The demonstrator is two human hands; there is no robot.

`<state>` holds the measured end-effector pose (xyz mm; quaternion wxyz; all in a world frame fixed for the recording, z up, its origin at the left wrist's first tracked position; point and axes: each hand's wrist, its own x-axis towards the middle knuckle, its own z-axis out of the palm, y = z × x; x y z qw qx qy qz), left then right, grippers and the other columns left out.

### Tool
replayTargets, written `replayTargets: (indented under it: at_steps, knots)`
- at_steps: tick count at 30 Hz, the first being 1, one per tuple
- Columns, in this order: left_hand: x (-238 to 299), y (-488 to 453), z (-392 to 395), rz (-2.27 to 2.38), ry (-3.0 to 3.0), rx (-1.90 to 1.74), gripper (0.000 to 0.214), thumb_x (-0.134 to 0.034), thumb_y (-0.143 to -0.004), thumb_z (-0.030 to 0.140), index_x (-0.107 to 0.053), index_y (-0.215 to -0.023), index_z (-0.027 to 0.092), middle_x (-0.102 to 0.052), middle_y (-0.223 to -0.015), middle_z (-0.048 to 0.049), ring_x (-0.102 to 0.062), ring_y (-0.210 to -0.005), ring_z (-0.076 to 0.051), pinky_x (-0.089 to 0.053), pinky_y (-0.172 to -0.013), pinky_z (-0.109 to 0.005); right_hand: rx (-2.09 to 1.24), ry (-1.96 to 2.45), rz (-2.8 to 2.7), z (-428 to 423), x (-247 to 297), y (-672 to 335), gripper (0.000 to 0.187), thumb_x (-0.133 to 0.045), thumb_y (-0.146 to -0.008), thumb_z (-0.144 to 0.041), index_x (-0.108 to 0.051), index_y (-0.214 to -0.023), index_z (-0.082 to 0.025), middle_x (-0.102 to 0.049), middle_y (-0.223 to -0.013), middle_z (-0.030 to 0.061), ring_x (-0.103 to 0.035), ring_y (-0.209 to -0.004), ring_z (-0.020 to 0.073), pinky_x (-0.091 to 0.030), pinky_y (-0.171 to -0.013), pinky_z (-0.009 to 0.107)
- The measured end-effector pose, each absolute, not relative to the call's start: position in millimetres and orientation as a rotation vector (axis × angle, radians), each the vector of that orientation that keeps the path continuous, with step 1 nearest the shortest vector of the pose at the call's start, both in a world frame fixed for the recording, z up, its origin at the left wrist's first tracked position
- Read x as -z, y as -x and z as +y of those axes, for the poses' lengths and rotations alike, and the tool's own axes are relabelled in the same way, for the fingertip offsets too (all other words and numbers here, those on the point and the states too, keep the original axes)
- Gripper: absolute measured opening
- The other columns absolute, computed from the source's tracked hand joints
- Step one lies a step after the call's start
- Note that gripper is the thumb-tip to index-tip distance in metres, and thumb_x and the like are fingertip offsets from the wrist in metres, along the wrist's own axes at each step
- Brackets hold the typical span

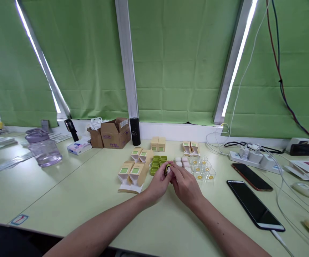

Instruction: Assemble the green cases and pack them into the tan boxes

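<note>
My left hand is closed around a small green cup, held above the table's middle. The fingers of my right hand meet it there, pinched at a small pale piece by the cup's mouth. Fingers cover most of both. Just behind my left hand stand several square green cups in rows. Pale pink and white blocks lie behind my right hand, and clear square cups with gold centres sit to their right. Open small cardboard boxes with green labels stand left of my hands.
Small closed boxes and two open ones stand farther back. Two phones and a power strip with loose cables occupy the right. Toward the left are a purple water jug, a tissue pack, a carton and a black cylinder.
</note>
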<state>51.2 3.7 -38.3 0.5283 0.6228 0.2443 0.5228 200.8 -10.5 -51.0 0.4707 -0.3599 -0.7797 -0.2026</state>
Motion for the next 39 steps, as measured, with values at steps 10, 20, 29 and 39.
replayTargets:
  at_steps: [10, 20, 29, 39]
  knots:
    - [43, -52, 6, 0.624, -1.48, -1.247, 0.066, -0.071, -0.091, 0.064, -0.056, -0.138, 0.021, -0.06, -0.149, -0.0176, -0.053, -0.144, -0.032, -0.04, -0.125, -0.048, 0.484, 0.916, -1.918, -10, 51, -199, 0.037, -0.048, -0.103, -0.011, -0.063, -0.138, -0.013, -0.074, -0.13, 0.019, -0.074, -0.116, 0.0302, -0.065, -0.093, 0.044]
    - [43, -48, 9, 0.649, -1.487, -1.227, 0.074, -0.072, -0.091, 0.063, -0.053, -0.146, 0.018, -0.069, -0.132, -0.0169, -0.066, -0.124, -0.032, -0.055, -0.106, -0.046, 0.238, 0.902, -1.911, -11, 48, -201, 0.049, -0.05, -0.098, -0.011, -0.05, -0.146, -0.018, -0.072, -0.129, 0.017, -0.071, -0.114, 0.0304, -0.064, -0.092, 0.047]
    - [45, -44, 13, 0.582, -1.392, -1.182, 0.083, -0.08, -0.087, 0.058, -0.048, -0.154, 0.02, -0.062, -0.14, -0.0179, -0.064, -0.123, -0.031, -0.055, -0.102, -0.042, 0.071, 0.949, -1.823, -6, 54, -206, 0.043, -0.056, -0.098, -0.017, -0.054, -0.141, -0.02, -0.074, -0.115, 0.0136, -0.072, -0.093, 0.027, -0.063, -0.082, 0.044]
    - [30, -39, 5, 0.577, -1.489, -1.153, 0.078, -0.075, -0.09, 0.06, -0.045, -0.151, 0.022, -0.06, -0.142, -0.0195, -0.07, -0.1, -0.022, -0.057, -0.081, -0.032, -0.225, 0.98, -1.7, -12, 45, -205, 0.036, -0.06, -0.097, -0.027, -0.058, -0.132, -0.021, -0.076, -0.11, 0.0104, -0.07, -0.076, 0.0204, -0.061, -0.072, 0.037]
